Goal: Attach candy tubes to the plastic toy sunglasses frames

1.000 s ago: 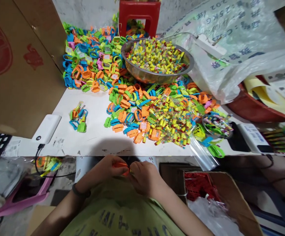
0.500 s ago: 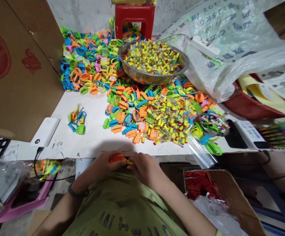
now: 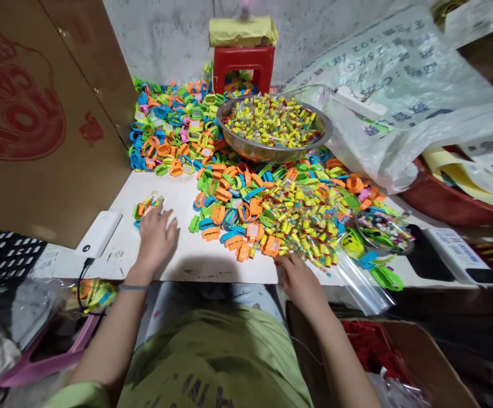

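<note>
My left hand point(image 3: 158, 237) is over the left part of the white table, fingers spread, at the near side of a small heap of toy watches point(image 3: 138, 211) and clear-wrapped pieces. It partly covers that heap. My right hand point(image 3: 302, 280) reaches to the near edge of a pile of small yellow-capped clear tubes point(image 3: 301, 209) with colourful contents. Its fingers are bent close together there; what they pinch, if anything, is hidden. Beside the tubes lie many orange, green and blue plastic toy watches point(image 3: 225, 212).
A metal bowl point(image 3: 267, 153) full of similar tubes sits on the watches, before a red stool point(image 3: 246, 54). A cardboard box point(image 3: 59, 187) and white power bank point(image 3: 99, 233) stand left. A small dish point(image 3: 382, 229), phone point(image 3: 429, 255) and plastic bag point(image 3: 369, 150) are right.
Both hands were together at the table's front edge, with an orange toy watch and something yellow. They have parted: left to the small heap, right to the tubes. The view has shifted.
</note>
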Demonstrator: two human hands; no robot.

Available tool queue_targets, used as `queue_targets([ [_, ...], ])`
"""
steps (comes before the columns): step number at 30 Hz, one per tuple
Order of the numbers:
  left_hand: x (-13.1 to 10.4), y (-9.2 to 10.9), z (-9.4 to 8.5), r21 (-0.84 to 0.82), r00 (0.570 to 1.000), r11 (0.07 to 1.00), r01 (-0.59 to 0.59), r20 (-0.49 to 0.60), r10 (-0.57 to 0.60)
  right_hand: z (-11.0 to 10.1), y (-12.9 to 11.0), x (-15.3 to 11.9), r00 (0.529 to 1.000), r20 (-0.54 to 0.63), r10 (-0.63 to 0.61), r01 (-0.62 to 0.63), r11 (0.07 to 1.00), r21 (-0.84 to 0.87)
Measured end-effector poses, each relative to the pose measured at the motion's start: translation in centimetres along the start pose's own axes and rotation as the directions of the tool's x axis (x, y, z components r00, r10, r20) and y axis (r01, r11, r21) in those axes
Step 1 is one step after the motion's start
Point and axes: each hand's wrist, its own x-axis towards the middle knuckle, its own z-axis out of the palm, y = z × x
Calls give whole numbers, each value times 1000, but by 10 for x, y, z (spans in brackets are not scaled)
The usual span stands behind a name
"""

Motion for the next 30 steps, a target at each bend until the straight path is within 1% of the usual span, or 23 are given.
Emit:
queue_targets([
  [2,0,19,16,-34,999,999,-25,45,27,0,-3,0,999,4,-49,49,998,33],
  [5,4,37,33,-80,997,997,24,77,-17,-1,-9,0,990,-30,-137,140,981,134],
  [7,7,39,37,-136,995,989,53,93,-41,-1,-15,-1,978,-102,-180,199,953,227],
  [8,7,38,37,-188,993,979,75,106,-56,-1,-17,-2,970,-155,-185,222,935,275],
  [10,5,31,32,-333,980,929,159,167,-107,1,-24,-4,948,-282,-147,249,895,370],
  [11,2,28,28,-423,968,879,218,205,-142,2,-28,-5,934,-340,-108,254,870,423],
  [12,-3,27,23,-522,955,806,278,241,-173,3,-33,-6,922,-382,-63,257,836,485],
  [13,-8,26,18,-626,941,707,328,280,-189,3,-38,-6,918,-396,-21,258,791,555],
  [14,-15,28,12,-722,928,587,367,324,-182,3,-45,-7,925,-380,8,253,733,632],
  [16,-30,37,1,-841,901,327,431,424,-95,1,-60,-8,954,-298,25,222,607,763],
  [17,-38,43,-4,-853,878,222,473,478,-33,-1,-68,-8,966,-257,18,203,560,803],
  [18,-46,51,-9,-841,848,146,521,530,26,-3,-77,-7,974,-224,9,186,529,828],
  [20,-61,69,-15,-793,787,50,607,608,103,-6,-95,-7,981,-195,-8,173,507,845],
  [21,-66,77,-17,-772,765,14,635,631,129,-8,-104,-6,981,-192,-20,176,504,846],
  [22,-71,85,-19,-759,752,-17,651,643,146,-9,-111,-6,981,-191,-33,181,502,846],
  [23,-74,92,-21,-755,752,-45,654,642,152,-10,-117,-5,980,-196,-36,188,500,845],
  [24,-76,98,-22,-761,761,-71,645,631,151,-10,-122,-5,978,-206,-29,192,501,844],
  [26,-77,106,-25,-800,806,-106,591,580,120,-10,-127,-5,973,-232,11,193,514,836],
  [28,-76,110,-29,-840,847,-111,531,521,107,-10,-128,-6,964,-260,58,188,542,819],
  [30,-75,112,-33,-868,869,-86,490,478,129,-11,-126,-7,954,-288,82,190,579,793],
])
